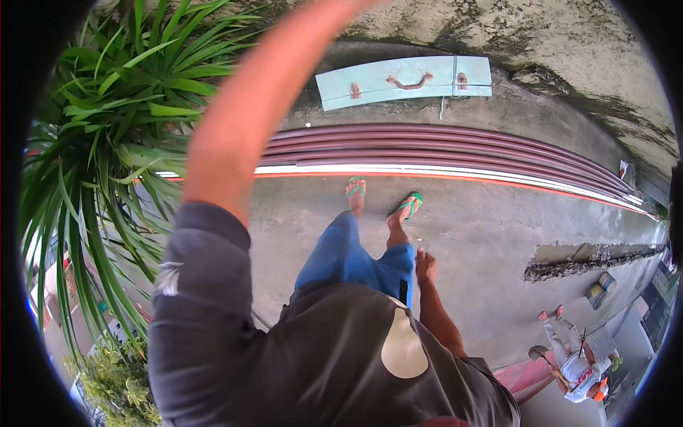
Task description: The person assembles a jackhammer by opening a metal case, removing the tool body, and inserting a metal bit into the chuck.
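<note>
My left arm (238, 135) is raised across the upper left, its forearm smeared by motion. It runs out past the top edge, so my left hand is out of sight. My right hand (427, 265) hangs low beside my blue shorts (348, 249), small in the picture, with its fingers curled. Nothing shows in it. Both my feet, in green flip-flops (409, 206), stand on grey concrete (469, 235). Just ahead of them lie long maroon pipes (398, 146) side by side, with white lengths (427, 172) and an orange-red strip along their near side.
Beyond the pipes a pale blue-green panel (427, 65) with brown curved pieces lies by a stained wall (597, 43). Long-leaved plants (107, 107) crowd the left. A rough-edged slot (590, 260) cuts the concrete at right. A person in an orange cap (585, 373) holds a shovel (538, 353).
</note>
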`<state>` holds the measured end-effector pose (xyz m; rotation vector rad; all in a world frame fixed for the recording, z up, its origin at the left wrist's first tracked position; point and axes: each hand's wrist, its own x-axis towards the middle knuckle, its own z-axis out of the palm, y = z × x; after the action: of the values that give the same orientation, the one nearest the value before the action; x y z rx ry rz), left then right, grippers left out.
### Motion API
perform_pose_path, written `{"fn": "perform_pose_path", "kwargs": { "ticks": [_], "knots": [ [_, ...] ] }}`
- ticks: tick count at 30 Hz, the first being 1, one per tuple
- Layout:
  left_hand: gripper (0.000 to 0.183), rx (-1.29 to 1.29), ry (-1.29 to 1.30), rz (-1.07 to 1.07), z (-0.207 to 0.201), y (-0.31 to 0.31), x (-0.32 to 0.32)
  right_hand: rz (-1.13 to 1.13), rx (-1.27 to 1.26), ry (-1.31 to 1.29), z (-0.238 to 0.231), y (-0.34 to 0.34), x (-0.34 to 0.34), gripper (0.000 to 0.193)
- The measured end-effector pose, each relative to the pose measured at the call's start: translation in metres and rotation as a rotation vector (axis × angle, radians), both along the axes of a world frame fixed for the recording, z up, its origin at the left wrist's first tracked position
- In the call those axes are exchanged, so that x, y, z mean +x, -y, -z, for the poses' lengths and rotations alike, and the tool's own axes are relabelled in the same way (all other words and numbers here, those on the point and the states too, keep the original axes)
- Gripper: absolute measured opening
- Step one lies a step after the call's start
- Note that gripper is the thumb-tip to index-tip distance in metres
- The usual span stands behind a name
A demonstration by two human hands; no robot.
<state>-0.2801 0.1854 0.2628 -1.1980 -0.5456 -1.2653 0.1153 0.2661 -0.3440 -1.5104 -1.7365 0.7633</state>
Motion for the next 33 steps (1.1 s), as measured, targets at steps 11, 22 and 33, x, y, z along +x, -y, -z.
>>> {"fn": "perform_pose_path", "kwargs": {
  "ticks": [11,22,33],
  "knots": [
    [0.019,-1.408,0.722,0.288,0.501,0.008,0.001,-0.239,0.426,-0.043,-0.174,-0.076,0.034,0.02],
    [0.069,-1.09,0.603,-0.075,0.335,-0.073,-0.047,-0.306,0.929,0.377,-0.303,-0.107,0.021,0.027],
    [0.086,-1.241,0.4,-0.084,0.212,-0.036,0.003,-0.109,1.367,0.354,-0.466,-0.112,-0.063,0.029]
  ]
}}
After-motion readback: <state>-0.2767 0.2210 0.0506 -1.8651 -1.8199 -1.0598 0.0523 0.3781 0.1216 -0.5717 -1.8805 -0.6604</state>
